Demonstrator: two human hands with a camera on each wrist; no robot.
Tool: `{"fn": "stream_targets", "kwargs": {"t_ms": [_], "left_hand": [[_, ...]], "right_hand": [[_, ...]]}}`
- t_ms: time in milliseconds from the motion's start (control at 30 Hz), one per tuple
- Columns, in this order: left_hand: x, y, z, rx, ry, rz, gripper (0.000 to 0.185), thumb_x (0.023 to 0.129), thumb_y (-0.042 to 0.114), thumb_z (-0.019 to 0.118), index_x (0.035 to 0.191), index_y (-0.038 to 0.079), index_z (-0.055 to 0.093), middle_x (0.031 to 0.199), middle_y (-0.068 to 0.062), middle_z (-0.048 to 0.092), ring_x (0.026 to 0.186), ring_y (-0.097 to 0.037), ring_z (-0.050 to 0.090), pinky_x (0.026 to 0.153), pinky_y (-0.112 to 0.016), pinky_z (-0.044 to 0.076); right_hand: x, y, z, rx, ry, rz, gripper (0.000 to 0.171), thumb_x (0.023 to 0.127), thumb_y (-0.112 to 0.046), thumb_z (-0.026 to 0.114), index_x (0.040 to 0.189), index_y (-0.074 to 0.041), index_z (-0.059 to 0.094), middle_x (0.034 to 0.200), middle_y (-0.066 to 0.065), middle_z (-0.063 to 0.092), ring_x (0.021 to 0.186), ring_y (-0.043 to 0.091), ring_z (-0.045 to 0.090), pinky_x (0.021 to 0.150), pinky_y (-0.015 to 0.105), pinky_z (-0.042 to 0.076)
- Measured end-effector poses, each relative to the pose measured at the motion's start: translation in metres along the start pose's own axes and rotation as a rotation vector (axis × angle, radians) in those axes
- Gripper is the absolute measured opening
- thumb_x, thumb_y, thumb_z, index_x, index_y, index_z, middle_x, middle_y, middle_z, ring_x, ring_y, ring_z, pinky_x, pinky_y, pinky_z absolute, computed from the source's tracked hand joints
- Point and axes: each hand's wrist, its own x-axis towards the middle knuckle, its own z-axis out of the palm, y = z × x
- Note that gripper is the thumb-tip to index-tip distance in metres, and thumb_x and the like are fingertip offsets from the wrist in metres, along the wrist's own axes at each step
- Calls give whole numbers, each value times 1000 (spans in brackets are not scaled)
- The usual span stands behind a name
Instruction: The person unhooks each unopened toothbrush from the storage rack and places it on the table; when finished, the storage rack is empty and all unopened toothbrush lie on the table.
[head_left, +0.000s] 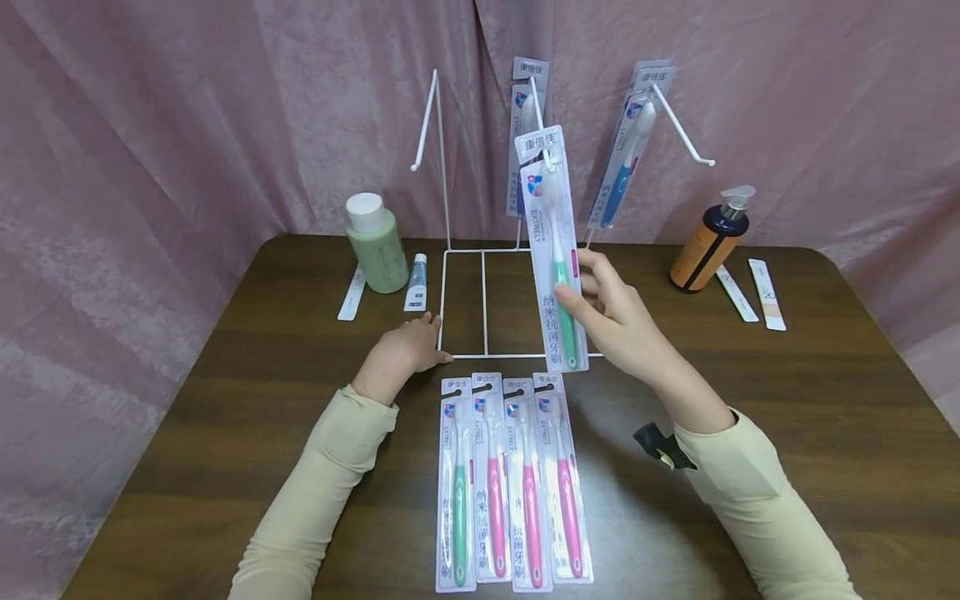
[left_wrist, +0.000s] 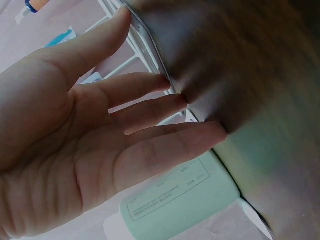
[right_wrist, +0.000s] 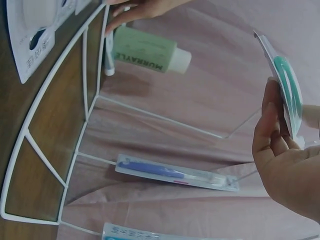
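Note:
My right hand (head_left: 581, 292) pinches a packaged green toothbrush (head_left: 557, 250) by its lower half and holds it upright, its top at the tip of the middle hook (head_left: 542, 117) of a white wire rack (head_left: 483, 300). The right wrist view shows that hand (right_wrist: 280, 135) gripping the pack (right_wrist: 290, 90) edge-on. My left hand (head_left: 416, 337) rests with straight fingers on the rack's front left corner; in the left wrist view its fingertips (left_wrist: 150, 115) touch the wire (left_wrist: 150, 42). Several packaged toothbrushes (head_left: 510, 483), one green and three pink, lie in a row in front of the rack.
Blue toothbrush packs (head_left: 626, 158) hang on the right hook; the left hook (head_left: 423, 125) is bare. A green bottle (head_left: 375, 242) and small tube (head_left: 416, 283) stand left of the rack. An orange pump bottle (head_left: 708, 242) and sachets (head_left: 750, 292) are at the right. Pink curtain behind.

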Motion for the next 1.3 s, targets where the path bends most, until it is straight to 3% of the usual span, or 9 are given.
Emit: {"fn": "stream_targets", "kwargs": {"t_ms": [267,533,867,1100,1300], "left_hand": [[-1,0,-1,10,-2,1,75,94,38,53,148,-2,18,153,-21,16,138,-39,22,109,-52,27],[0,0,1,6,-1,3,75,94,38,53,148,-2,17,153,-21,16,138,-39,22,110,-51,26],[1,0,1,25,-2,-3,76,94,39,53,148,-2,17,153,-20,16,137,-39,24,109,-50,28],[3,0,0,22,-10,0,76,94,39,52,148,-1,16,154,-20,15,138,-39,22,110,-50,26],[0,-1,-2,14,-15,-1,76,94,38,52,148,-1,16,154,-20,15,139,-38,21,110,-51,26]], "right_hand": [[-18,-6,-5,-14,-27,-56,39,99,-16,46,134,-5,34,117,18,62,90,25,65,71,38,56],[-38,-12,-12,-71,-24,-50,41,98,-12,48,135,-3,34,122,18,60,92,22,65,70,38,57],[-40,-12,-17,-100,12,-85,37,95,-7,52,129,-2,41,116,18,63,92,15,66,68,37,57],[-55,11,-9,-131,-39,5,31,92,-12,60,119,-6,47,113,14,66,94,21,66,68,35,57],[-74,28,-8,-151,-127,177,32,90,-22,63,114,-9,47,109,14,68,91,21,68,66,30,56]]}}
